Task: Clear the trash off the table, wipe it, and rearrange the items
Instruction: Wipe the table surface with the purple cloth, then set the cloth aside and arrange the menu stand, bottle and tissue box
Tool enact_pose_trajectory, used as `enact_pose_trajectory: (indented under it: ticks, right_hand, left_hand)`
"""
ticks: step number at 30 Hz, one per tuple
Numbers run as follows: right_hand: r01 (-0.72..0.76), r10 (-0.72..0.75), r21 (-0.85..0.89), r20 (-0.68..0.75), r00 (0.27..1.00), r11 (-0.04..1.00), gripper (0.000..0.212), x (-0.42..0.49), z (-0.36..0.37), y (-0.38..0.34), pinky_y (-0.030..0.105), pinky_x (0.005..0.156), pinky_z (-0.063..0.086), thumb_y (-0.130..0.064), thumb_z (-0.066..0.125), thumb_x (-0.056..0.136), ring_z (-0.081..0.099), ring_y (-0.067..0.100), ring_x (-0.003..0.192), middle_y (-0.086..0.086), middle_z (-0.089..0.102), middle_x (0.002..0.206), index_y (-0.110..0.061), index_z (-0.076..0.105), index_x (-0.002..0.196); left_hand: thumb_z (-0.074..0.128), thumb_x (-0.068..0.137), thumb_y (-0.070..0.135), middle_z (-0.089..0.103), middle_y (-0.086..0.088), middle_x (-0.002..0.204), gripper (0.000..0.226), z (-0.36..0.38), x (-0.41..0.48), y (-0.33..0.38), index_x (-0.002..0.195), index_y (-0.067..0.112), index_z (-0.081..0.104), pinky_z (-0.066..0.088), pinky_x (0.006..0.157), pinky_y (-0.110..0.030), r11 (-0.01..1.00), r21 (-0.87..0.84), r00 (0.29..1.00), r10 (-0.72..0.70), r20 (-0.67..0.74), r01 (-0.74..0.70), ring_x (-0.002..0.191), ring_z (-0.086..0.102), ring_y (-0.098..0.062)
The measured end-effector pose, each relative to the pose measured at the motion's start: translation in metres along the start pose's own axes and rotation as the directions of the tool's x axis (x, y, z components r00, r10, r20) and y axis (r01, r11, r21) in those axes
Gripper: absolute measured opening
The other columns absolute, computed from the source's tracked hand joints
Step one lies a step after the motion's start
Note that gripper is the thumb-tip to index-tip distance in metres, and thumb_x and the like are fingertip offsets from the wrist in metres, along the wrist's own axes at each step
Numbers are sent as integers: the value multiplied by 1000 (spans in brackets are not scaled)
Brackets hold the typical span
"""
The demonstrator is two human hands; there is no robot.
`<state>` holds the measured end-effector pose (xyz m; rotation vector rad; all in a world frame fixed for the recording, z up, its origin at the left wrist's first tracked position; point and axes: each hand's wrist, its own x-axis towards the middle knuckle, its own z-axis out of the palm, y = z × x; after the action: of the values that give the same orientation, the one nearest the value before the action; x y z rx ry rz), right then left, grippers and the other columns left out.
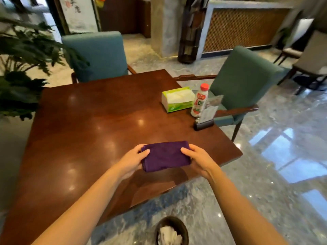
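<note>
One folded purple cloth (165,156), held flat between two hands. The left hand (131,160) grips the cloth's left end and the right hand (199,160) grips its right end, each with the thumb on top and the fingers curled under. The cloth is over the one dark brown glossy wooden desk (106,121). A shadow shows just below the cloth; cannot tell if it touches the wood.

Beyond the cloth and to its right are three items, grouped close:
- One green-and-white tissue box (177,99), with white tissue showing on top.
- One white plastic bottle with red cap (200,101), upright, just beside the box.
- One clear sign stand on a black base (207,114), upright, nearest the cloth of the three. It is just beside the bottle and partly overlaps it in view.

Two teal upholstered chairs: one (97,55) far beyond the cloth to its left, one (244,82) beyond it to its right.

One dark round bin (171,230) is on the floor nearer than the cloth, with crumpled white paper inside. One green leafy plant (21,68) is far to the cloth's left.
</note>
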<state>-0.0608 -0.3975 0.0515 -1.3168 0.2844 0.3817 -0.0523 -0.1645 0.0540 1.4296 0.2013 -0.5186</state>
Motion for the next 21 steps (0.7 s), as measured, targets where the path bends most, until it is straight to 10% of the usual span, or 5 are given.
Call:
enact_pose_trajectory:
  ticks: [9,21]
  right_hand:
    - [-59,-149,-356,-529,835,933,23,34,-130,10,43,84,54,-6,67,83,63,22,82,14,68,94,0,67,105]
    - [-173,-204,-498,-613,764,850,28,79,-231,-5,38,90,50,-7,58,90,62,33,107,18,66,117,-1,62,117]
  left_hand:
    - [59,84,-6,56,0,82,34,138,99,-37,116,5,54,55,69,-34,977,177,993,-116,-23,119,78,59,-16]
    - [70,77,3,56,1,88,37,238,174,-59,111,12,57,53,89,-46,901,428,997,-52,-62,74,100,62,-30]
